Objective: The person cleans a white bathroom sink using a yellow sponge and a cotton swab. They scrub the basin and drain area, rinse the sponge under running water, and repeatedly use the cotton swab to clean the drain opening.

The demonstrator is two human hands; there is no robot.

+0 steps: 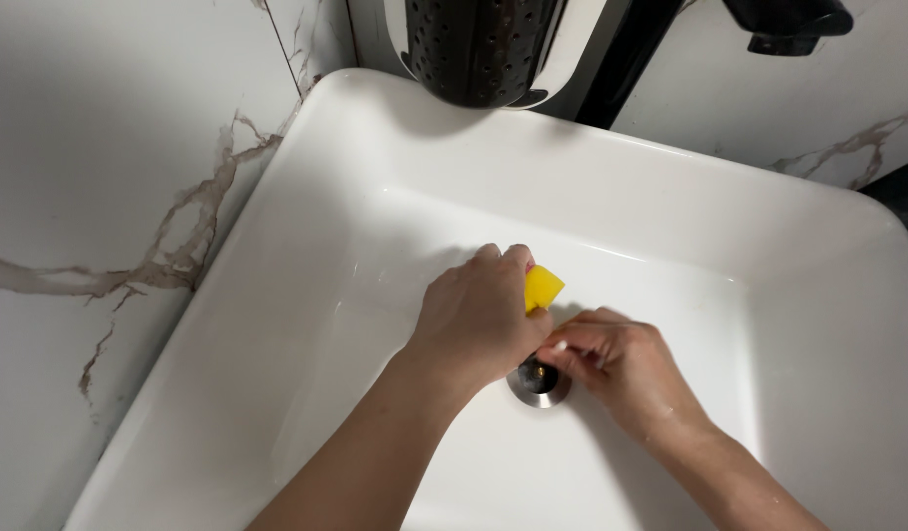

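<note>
My left hand [474,320] is closed around a yellow sponge [541,287], whose corner sticks out past my fingers, low inside a white rectangular sink [661,211]. My right hand [616,359] reaches in from the right with its fingertips pinched over the metal drain [541,385] at the basin's bottom. Both hands meet just above the drain and partly hide it. What the right fingers pinch is hidden.
White marble-veined wall tiles [110,197] flank the sink on the left and behind. A dark perforated metal fixture [479,44] hangs over the sink's back rim. A black fitting [793,25] shows at the top right.
</note>
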